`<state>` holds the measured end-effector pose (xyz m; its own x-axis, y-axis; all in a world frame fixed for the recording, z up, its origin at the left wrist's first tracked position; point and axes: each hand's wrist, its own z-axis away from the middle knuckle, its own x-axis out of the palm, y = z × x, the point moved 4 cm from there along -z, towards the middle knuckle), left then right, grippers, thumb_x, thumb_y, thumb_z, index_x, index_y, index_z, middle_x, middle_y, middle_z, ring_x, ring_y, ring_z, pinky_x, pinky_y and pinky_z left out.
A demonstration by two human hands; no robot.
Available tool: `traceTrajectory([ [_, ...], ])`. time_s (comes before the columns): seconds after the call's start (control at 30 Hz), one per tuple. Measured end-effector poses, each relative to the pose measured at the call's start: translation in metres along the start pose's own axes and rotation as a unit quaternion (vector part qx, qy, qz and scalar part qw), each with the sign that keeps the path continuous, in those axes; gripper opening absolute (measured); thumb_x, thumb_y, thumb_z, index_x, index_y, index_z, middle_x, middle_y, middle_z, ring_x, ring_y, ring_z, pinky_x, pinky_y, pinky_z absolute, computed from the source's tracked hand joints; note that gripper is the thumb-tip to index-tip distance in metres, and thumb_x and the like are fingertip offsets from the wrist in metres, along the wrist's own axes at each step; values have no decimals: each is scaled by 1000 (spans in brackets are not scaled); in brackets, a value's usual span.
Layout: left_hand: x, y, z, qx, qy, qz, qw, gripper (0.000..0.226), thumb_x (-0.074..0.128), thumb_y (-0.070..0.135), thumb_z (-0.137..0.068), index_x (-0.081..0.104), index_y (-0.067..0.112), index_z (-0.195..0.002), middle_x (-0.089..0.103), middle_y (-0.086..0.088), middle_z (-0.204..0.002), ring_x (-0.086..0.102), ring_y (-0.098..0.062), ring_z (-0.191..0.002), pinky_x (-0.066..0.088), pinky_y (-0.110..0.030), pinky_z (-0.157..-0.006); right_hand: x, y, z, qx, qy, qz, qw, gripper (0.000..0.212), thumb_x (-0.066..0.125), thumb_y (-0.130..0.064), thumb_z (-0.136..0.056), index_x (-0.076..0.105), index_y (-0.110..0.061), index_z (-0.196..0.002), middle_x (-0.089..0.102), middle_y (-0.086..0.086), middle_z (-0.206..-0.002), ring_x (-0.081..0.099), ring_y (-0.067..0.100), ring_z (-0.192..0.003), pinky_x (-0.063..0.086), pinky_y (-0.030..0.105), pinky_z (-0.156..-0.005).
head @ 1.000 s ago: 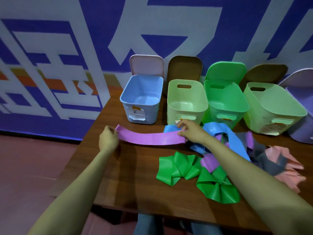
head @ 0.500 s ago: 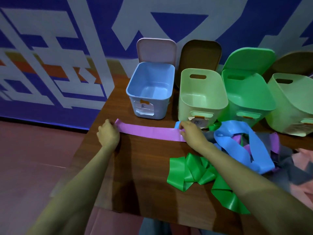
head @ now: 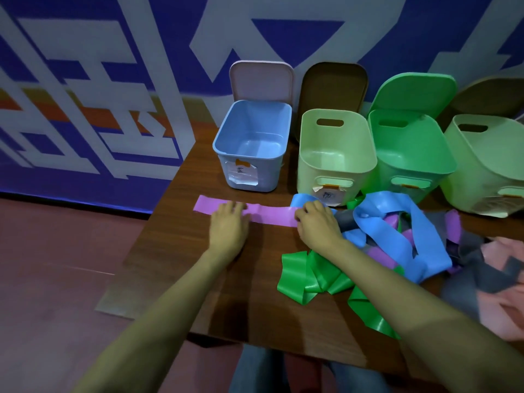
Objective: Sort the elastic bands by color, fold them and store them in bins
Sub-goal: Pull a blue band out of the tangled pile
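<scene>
Here, a purple elastic band (head: 269,213) is laid flat on the counter (head: 175,251), just in front of the blue bin (head: 252,146).
Its left half is pressed by the flat, straight-fingered left hand (head: 228,226); its right end is held in the curled grip of the right hand (head: 317,222). The strip is judged light, limp and stretchy, best taken by the ends for folding.

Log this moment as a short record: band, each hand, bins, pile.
purple band: flat on the table, in front of the blue bin
left hand: presses flat on the band, left of its middle
right hand: fingers curled on its right end
blue bin: open, nothing inside
pile: blue, green, grey and pink bands, tangled, at right
</scene>
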<state>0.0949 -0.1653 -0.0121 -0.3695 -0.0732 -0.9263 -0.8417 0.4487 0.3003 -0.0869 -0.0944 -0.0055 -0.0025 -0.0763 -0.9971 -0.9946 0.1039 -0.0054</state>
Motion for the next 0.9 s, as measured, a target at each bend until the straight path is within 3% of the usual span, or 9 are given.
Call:
traceTrajectory([
  [0.07, 12, 33, 10, 41, -56, -32, 997, 34, 46, 31, -95, 56, 11, -122, 53, -12, -124, 46, -31, -115, 33, -39, -95, -7, 6, 7, 22, -11, -22, 999, 26, 48, -15, -90, 62, -9, -111, 56, 12, -114, 46, 33, -111, 36, 39, -92],
  [0.17, 19, 79, 17, 82, -66, -42, 994, 31, 46, 25, -93, 59, 9, -116, 54, -13, -121, 48, -32, -113, 34, -38, -92, -32, 27, 31, 52, 64, -109, 991, 20, 54, -14, -87, 65, -8, -102, 60, 13, -105, 50, 34, -105, 41, 42, -88],
  [0.23, 16, 118, 21, 138, -34, -10, 990, 29, 44, 21, -86, 67, 8, -98, 62, -13, -101, 59, -33, -94, 44, -37, -77, -48, 51, 55, 70, 135, -113, 982, 15, 61, -10, -80, 66, -5, -93, 60, 16, -93, 54, 37, -95, 47, 45, -81],
  [0.33, 18, 168, 28, 195, -36, 47, 979, 35, 37, 27, -78, 68, 10, -79, 62, -10, -76, 62, -32, -68, 48, -31, -55, -54, 95, 93, 136, 160, -58, 976, 28, 70, -13, -74, 64, -5, -99, 59, 17, -98, 54, 38, -95, 47, 45, -78],
  [0.5, 37, 221, 38, 144, -118, 154, 970, 41, 52, 27, -92, 46, 3, -126, 50, -18, -125, 46, -34, -117, 38, -42, -93, -47, 143, 138, 218, 47, -20, 975, 44, 66, -22, -79, 54, -7, -119, 53, 18, -117, 46, 36, -113, 38, 41, -91],
  [0.67, 56, 235, 35, 3, -196, 265, 944, 58, 55, 29, -93, 29, 4, -139, 48, -24, -133, 52, -38, -113, 44, -42, -86, -48, 166, 161, 248, 21, -73, 966, 22, 47, -20, -94, 56, -6, -110, 58, 16, -114, 55, 33, -107, 43, 38, -80],
  [0.73, 61, 234, 34, -38, -220, 288, 931, 57, 56, 27, -92, 30, 8, -139, 51, -22, -130, 54, -38, -111, 44, -41, -85, -53, 170, 167, 272, 79, -157, 946, 20, 44, -17, -97, 53, -3, -107, 57, 21, -112, 56, 37, -101, 42, 39, -75],
  [0.8, 64, 236, 33, -15, -254, 241, 937, 45, 56, 24, -91, 42, 11, -132, 56, -19, -125, 54, -35, -112, 43, -37, -86, -60, 176, 174, 309, 148, -295, 892, 18, 44, -14, -97, 50, 0, -106, 59, 25, -107, 57, 39, -96, 39, 38, -71],
  [0.9, 59, 235, 26, 48, -194, 173, 964, 22, 55, 21, -89, 58, 14, -110, 56, -19, -115, 49, -32, -111, 38, -35, -87, -69, 184, 173, 321, 204, -398, 835, 15, 44, -14, -97, 50, -3, -106, 62, 21, -100, 58, 34, -95, 35, 32, -70],
])
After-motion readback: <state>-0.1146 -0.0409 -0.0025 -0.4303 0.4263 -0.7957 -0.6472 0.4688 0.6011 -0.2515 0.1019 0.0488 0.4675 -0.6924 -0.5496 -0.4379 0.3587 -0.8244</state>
